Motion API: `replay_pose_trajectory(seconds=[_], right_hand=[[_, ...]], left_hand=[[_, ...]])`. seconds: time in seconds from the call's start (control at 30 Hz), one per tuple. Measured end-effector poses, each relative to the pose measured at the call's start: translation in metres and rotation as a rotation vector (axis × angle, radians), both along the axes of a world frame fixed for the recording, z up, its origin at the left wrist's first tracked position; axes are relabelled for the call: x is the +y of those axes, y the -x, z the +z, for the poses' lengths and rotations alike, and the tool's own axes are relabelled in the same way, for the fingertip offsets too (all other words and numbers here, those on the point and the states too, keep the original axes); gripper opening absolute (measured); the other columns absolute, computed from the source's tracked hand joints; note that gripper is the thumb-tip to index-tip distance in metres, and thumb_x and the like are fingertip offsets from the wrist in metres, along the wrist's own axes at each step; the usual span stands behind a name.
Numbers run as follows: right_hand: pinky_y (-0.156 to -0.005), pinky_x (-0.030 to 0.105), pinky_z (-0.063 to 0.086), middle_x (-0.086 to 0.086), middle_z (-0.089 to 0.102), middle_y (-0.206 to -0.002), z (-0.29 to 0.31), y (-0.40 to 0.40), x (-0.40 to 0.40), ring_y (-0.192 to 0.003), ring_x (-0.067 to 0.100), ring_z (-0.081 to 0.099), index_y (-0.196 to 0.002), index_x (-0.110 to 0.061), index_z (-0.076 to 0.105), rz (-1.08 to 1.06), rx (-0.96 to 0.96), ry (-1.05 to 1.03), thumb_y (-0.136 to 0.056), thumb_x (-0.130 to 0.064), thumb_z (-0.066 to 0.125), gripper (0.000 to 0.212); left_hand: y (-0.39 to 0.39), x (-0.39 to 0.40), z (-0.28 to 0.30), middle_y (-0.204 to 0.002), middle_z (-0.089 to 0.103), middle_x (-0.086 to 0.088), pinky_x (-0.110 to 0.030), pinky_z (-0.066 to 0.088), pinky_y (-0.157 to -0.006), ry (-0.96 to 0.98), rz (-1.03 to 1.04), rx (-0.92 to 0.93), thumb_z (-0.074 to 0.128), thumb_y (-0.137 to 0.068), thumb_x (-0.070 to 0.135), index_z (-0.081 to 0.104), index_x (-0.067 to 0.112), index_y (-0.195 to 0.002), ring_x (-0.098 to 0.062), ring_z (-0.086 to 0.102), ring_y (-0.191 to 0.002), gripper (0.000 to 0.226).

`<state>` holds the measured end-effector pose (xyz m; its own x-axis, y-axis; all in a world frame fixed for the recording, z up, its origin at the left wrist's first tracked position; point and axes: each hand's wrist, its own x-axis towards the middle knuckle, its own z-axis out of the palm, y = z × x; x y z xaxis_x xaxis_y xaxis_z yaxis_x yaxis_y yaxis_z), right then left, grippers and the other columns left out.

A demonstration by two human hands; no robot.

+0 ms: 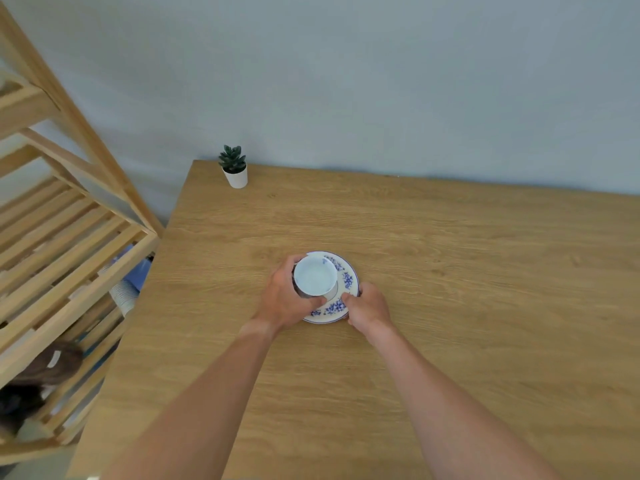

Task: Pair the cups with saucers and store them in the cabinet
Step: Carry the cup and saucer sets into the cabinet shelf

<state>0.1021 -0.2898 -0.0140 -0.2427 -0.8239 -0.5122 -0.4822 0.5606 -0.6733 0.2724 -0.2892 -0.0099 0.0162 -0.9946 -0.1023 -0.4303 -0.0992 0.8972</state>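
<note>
The cup [316, 279] is white, upright, with its mouth facing up. It sits over the left part of the saucer [341, 299]; whether its base touches the saucer cannot be determined.

The left hand [284, 299] wraps the cup from the left side. Fingers curl round the far wall and the thumb lies against the near wall. This grip is closed on the cup.

The saucer is white with a blue floral band and a blue rim line. It lies near the middle of the tabletop [467, 258].

The right hand [369, 308] pinches the near-right rim of the saucer, thumb on top, fingers below the edge. This grip is closed on the saucer.

A small potted plant [234, 166] stands at the far left corner of the tabletop, well apart from the saucer. A wooden slatted shelf [65, 237] stands just beside the left edge of the tabletop.
</note>
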Motion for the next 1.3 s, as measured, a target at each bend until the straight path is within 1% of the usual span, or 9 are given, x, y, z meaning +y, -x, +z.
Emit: replay_pose_trajectory(seconds=[0.17, 0.33, 0.57, 0.63, 0.73, 0.93, 1.07, 1.17, 1.3], right_hand=[[-0.081, 0.047, 0.057, 0.005, 0.069, -0.094, 0.004, 0.007, 0.041, -0.09, 0.03, 0.068, -0.091, -0.016, 0.061, 0.006, -0.016, 0.033, -0.086, -0.022, 0.059, 0.008], [-0.082, 0.048, 0.057, 0.01, 0.068, -0.098, 0.009, 0.021, 0.093, -0.09, 0.033, 0.067, -0.086, -0.019, 0.055, -0.005, -0.042, 0.053, -0.089, -0.021, 0.059, 0.006], [-0.074, 0.042, 0.054, 0.007, 0.068, -0.089, 0.013, 0.053, 0.195, -0.078, 0.028, 0.062, -0.09, -0.012, 0.062, -0.01, -0.078, 0.097, -0.089, -0.017, 0.059, 0.007], [-0.07, 0.041, 0.053, 0.005, 0.067, -0.085, 0.014, 0.066, 0.228, -0.075, 0.028, 0.061, -0.086, -0.013, 0.061, -0.021, -0.094, 0.097, -0.088, -0.017, 0.059, 0.005], [-0.065, 0.036, 0.047, 0.004, 0.062, -0.077, 0.015, 0.084, 0.274, -0.07, 0.025, 0.057, -0.077, -0.016, 0.057, -0.045, -0.12, 0.083, -0.088, -0.014, 0.059, 0.011], [-0.058, 0.028, 0.048, 0.01, 0.069, -0.087, 0.019, 0.11, 0.343, -0.07, 0.021, 0.065, -0.088, -0.008, 0.063, -0.11, -0.135, 0.051, -0.09, -0.012, 0.059, 0.006], [-0.071, 0.041, 0.058, 0.016, 0.07, -0.089, -0.002, 0.118, 0.369, -0.084, 0.034, 0.069, -0.087, -0.005, 0.063, -0.162, -0.102, 0.051, -0.087, -0.012, 0.061, 0.008], [-0.077, 0.042, 0.058, 0.012, 0.069, -0.086, -0.022, 0.113, 0.384, -0.085, 0.033, 0.068, -0.083, -0.011, 0.062, -0.182, -0.126, 0.016, -0.087, -0.01, 0.061, 0.005], [-0.069, 0.04, 0.056, 0.014, 0.068, -0.087, -0.06, 0.108, 0.384, -0.081, 0.034, 0.068, -0.081, -0.012, 0.061, -0.177, -0.141, -0.064, -0.087, -0.012, 0.061, 0.006]], left_hand=[[0.009, 0.054, 0.003, -0.108, 0.064, 0.014, -0.036, 0.058, -0.079, -0.029, 0.076, 0.068, 0.088, -0.052, 0.024, 0.051, 0.037, -0.116, -0.009, 0.065, -0.099, 0.076], [0.025, 0.109, 0.017, -0.103, 0.065, 0.014, -0.023, 0.054, -0.072, -0.012, 0.078, 0.05, 0.088, -0.057, 0.017, 0.05, 0.033, -0.117, -0.011, 0.066, -0.09, 0.073], [0.059, 0.206, 0.019, -0.105, 0.064, 0.009, -0.03, 0.055, -0.079, 0.007, 0.142, 0.045, 0.087, -0.052, 0.024, 0.052, 0.028, -0.117, -0.015, 0.064, -0.097, 0.074], [0.071, 0.237, 0.016, -0.105, 0.064, 0.008, -0.03, 0.055, -0.079, -0.003, 0.125, 0.062, 0.089, -0.055, 0.018, 0.052, 0.023, -0.118, -0.016, 0.064, -0.097, 0.072], [0.088, 0.279, 0.016, -0.103, 0.063, 0.011, -0.035, 0.055, -0.082, -0.001, 0.105, 0.037, 0.088, -0.051, 0.024, 0.052, 0.024, -0.118, -0.017, 0.063, -0.097, 0.076], [0.111, 0.338, 0.016, -0.099, 0.063, 0.018, -0.03, 0.053, -0.08, -0.006, 0.027, -0.022, 0.087, -0.049, 0.028, 0.055, 0.028, -0.118, -0.012, 0.061, -0.095, 0.076], [0.114, 0.358, 0.003, -0.103, 0.063, 0.015, -0.026, 0.048, -0.083, -0.045, -0.086, -0.072, 0.085, -0.049, 0.028, 0.053, 0.033, -0.114, -0.013, 0.06, -0.1, 0.073], [0.113, 0.369, -0.013, -0.106, 0.061, 0.016, -0.032, 0.048, -0.089, -0.087, -0.095, -0.098, 0.085, -0.049, 0.027, 0.052, 0.034, -0.116, -0.016, 0.057, -0.104, 0.074], [0.105, 0.373, -0.05, -0.107, 0.06, 0.013, -0.032, 0.048, -0.09, -0.125, -0.092, -0.101, 0.086, -0.053, 0.02, 0.052, 0.027, -0.12, -0.015, 0.055, -0.103, 0.075]])
